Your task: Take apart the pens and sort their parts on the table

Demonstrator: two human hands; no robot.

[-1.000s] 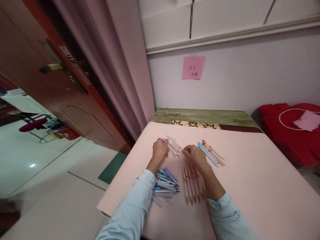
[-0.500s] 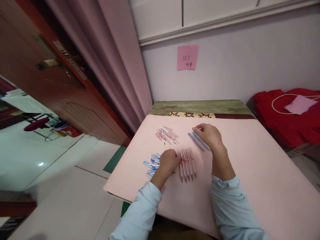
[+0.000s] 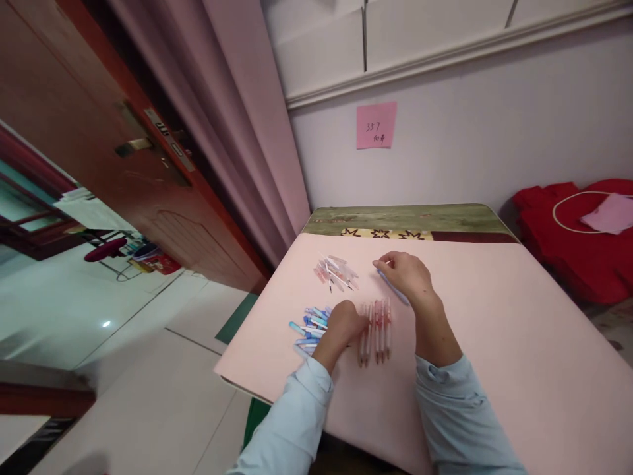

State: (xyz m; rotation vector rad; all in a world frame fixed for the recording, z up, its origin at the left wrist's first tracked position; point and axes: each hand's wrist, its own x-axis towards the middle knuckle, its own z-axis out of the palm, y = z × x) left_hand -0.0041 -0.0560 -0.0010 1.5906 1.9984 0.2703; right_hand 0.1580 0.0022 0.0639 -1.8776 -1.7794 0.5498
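The left hand (image 3: 347,322), fingers curled, is at the left edge of the row of clear red-printed pens (image 3: 380,333), near centre on the counter (image 3: 494,343); I cannot tell whether it grips one. The right hand (image 3: 403,270), fingers narrow, is over a blue-violet pen (image 3: 395,289) farther right; its grip is unclear too. A sideways nudge from the left hand could roll the row askew, and its wrist could scatter the blue pen pieces (image 3: 302,328). Counted: five clear pens appear, one blue-violet pen visible, two heaps, blue near-left and pale pink pen pieces (image 3: 339,272) far-left, too tangled to number.
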